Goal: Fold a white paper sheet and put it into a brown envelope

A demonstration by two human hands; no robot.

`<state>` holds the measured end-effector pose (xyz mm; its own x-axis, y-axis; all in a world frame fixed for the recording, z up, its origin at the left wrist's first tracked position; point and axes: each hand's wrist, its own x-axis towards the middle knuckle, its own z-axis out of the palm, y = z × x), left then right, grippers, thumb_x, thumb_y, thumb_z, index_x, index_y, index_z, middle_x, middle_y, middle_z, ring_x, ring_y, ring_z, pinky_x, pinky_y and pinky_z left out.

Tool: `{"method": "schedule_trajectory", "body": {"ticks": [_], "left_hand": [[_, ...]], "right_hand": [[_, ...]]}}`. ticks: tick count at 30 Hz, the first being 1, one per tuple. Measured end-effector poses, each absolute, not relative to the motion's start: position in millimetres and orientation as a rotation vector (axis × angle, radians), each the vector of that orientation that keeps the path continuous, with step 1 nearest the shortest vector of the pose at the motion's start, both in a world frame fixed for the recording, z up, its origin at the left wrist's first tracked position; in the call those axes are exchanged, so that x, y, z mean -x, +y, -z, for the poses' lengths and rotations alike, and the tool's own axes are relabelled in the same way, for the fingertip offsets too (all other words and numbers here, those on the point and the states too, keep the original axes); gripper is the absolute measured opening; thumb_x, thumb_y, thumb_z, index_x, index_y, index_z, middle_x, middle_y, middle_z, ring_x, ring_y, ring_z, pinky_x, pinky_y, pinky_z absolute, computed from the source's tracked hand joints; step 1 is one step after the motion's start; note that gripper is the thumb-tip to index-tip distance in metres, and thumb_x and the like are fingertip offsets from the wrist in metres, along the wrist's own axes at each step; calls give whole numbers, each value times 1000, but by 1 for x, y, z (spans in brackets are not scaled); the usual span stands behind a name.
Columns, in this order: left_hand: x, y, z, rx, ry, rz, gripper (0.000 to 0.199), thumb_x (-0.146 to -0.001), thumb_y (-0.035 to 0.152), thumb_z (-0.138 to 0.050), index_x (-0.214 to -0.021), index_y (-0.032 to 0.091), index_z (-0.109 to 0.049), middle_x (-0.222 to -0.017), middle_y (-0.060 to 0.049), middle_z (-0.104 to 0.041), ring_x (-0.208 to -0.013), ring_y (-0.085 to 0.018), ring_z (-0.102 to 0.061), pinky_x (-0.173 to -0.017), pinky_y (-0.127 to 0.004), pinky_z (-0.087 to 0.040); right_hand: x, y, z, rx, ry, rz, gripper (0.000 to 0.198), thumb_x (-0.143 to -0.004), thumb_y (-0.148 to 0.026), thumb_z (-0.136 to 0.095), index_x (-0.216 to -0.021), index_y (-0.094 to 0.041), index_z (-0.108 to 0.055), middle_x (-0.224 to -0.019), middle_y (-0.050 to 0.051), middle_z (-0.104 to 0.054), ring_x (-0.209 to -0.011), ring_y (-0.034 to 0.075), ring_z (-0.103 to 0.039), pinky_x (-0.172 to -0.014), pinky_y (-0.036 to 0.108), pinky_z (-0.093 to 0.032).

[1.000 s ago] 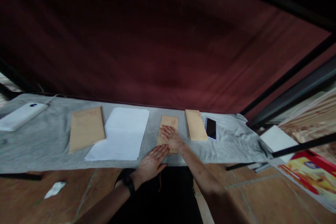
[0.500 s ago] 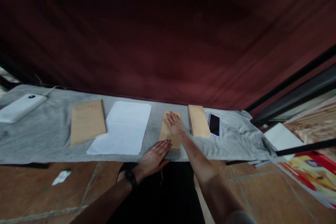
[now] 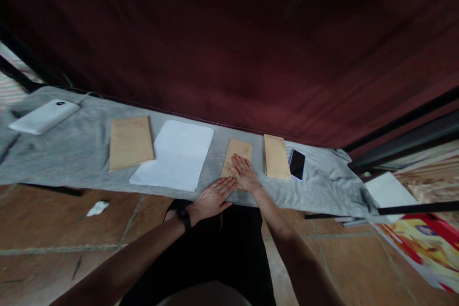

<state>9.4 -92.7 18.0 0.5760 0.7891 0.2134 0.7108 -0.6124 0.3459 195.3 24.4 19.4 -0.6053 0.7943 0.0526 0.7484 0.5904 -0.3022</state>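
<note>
A narrow brown paper envelope lies flat on the grey cloth in front of me. My right hand rests flat on its middle, fingers stretched out. My left hand lies palm down at the envelope's lower left corner, fingers extended and nearly touching my right hand; a dark band circles that wrist. To the left is a pile of white paper sheets, overlapped at its edge by a larger brown envelope. On the right lie more narrow brown envelopes.
A phone lies right of the envelopes. A white device with a cable sits at the far left. Dark red fabric hangs behind the cloth. A red and yellow box and a white sheet are at the right.
My right hand has slid down the envelope toward me, uncovering its upper end. My left hand stays at the near corner. The whole view has tilted and shifted.
</note>
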Motion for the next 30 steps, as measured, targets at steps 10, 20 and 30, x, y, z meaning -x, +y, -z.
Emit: {"method": "schedule_trajectory", "body": {"ticks": [10,20,30], "left_hand": [[-10,-94,-16,-2577,1258,-535,67,-93,40,-52,-153,18,-31,-158,-15,-39,-147,-28,-35,-122,-47,-27],[-7,-93,-15,-2643,1254,-519,63,-93,35,-54,-150,14,-37,-157,-16,-40,-148,-27,-32,-121,-46,-31],[-9,-93,-28,-2549,1288,-615,49,-100,44,-42,-144,22,-47,-148,-8,-55,-138,-22,-48,-117,-42,-37]], "right_hand": [[-204,-14,-24,1233,-2615,-444,55,-108,-45,-21,-158,-23,-24,-162,4,-26,-151,16,-23,-125,42,-21],[-214,-54,-26,1222,-2505,-446,55,-107,-47,-27,-155,-21,-35,-158,6,-37,-147,19,-33,-123,43,-27],[-231,-80,-27,1133,-2473,-397,49,-105,-37,-38,-150,-19,-43,-153,10,-47,-142,22,-42,-121,47,-33]]}}
